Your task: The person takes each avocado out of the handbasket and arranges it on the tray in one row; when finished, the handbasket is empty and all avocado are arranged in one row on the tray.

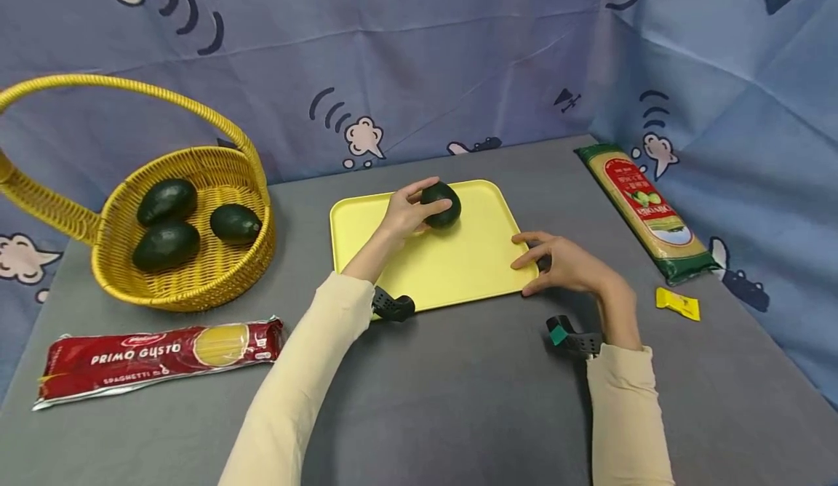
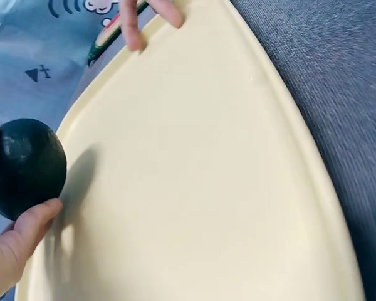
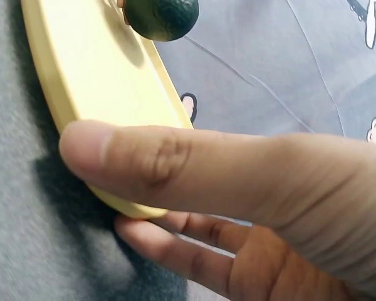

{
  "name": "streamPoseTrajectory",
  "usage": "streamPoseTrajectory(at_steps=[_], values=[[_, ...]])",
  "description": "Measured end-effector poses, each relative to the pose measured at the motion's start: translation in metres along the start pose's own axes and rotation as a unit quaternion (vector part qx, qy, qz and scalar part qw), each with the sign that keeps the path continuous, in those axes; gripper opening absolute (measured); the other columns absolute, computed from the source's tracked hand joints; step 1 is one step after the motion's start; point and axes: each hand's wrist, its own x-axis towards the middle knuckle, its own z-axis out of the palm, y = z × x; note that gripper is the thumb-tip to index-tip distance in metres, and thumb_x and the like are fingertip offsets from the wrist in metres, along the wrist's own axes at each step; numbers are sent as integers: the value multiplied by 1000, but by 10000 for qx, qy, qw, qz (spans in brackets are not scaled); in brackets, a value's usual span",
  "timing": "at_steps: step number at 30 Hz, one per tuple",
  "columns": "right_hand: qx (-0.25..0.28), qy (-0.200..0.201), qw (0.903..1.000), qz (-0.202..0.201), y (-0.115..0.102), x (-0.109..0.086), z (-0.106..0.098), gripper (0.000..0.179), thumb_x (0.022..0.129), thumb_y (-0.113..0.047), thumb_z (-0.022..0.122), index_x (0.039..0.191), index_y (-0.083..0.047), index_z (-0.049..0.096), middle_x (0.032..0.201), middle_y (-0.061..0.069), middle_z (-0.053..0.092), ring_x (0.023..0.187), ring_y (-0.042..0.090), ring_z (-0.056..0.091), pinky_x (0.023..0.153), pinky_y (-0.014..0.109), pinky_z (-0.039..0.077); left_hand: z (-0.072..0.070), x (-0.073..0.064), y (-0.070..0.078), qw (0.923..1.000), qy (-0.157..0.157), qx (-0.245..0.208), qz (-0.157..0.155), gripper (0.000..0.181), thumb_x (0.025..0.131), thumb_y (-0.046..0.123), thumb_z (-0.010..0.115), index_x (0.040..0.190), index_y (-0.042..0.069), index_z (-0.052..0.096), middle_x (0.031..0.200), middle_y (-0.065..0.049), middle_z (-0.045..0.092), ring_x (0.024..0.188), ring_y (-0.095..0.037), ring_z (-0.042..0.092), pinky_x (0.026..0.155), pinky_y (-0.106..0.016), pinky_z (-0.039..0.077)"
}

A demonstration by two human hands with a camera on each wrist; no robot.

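Note:
My left hand [image 1: 407, 213] grips a dark green avocado [image 1: 441, 206] between thumb and fingers, over the back part of a yellow tray [image 1: 458, 271]. In the left wrist view the avocado [image 2: 26, 168] casts a shadow on the tray's surface. At the tray's right end, my right hand [image 1: 566, 262] spreads its fingers around the near corner, and its fingertips touch the rim. Seen from the right wrist, the thumb [image 3: 131, 153] lies across that corner and the other fingers are lower down. Several more avocados [image 1: 166, 244] lie in a yellow wicker basket [image 1: 262, 268] on the left.
A red spaghetti pack [image 1: 164, 355] lies in front of the basket. On the right are a long green-and-tan noodle pack [image 1: 644, 209] and a small yellow packet [image 1: 677, 303]. Patterned blue cloth [image 1: 406, 57] hangs behind the grey table [image 1: 471, 384].

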Motion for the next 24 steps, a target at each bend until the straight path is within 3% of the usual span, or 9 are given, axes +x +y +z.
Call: streamPoseTrajectory(at_steps=[7,13,18,21,24], values=[[261,-52,9996,81,9,-3,-4,41,71,-12,86,108,0,73,146,20,40,135,40,32,93,51,48,25,14,-3,9991,-249,59,339,55,84,7,74,136,17,57,137,-15,49,118,-28,55,87,-40,54],[496,-67,9985,203,14,-7,-7,39,72,-12,84,108,0,73,149,18,37,138,40,29,106,58,32,40,27,-1,9931,-556,734,725,62,83,-1,73,139,13,52,146,-10,42,131,-27,42,101,-35,44],[468,-73,9986,249,14,-5,-7,38,73,-17,84,107,-2,74,148,15,39,137,38,30,108,60,27,31,32,2,9802,-958,1410,1006,62,87,0,68,144,7,44,148,-13,37,132,-30,41,104,-33,42],[446,-58,9986,288,14,-4,-7,39,72,-17,85,107,-3,74,148,14,39,138,38,30,108,59,27,22,32,3,9754,-898,1736,1021,61,88,3,69,144,7,45,146,-16,39,128,-32,45,102,-33,43],[462,-39,9984,330,15,-4,-7,40,72,-16,85,106,-2,74,148,13,40,138,38,30,108,59,26,18,31,2,9776,-794,1744,874,61,87,5,70,143,12,47,146,-15,39,127,-31,47,99,-34,46]])
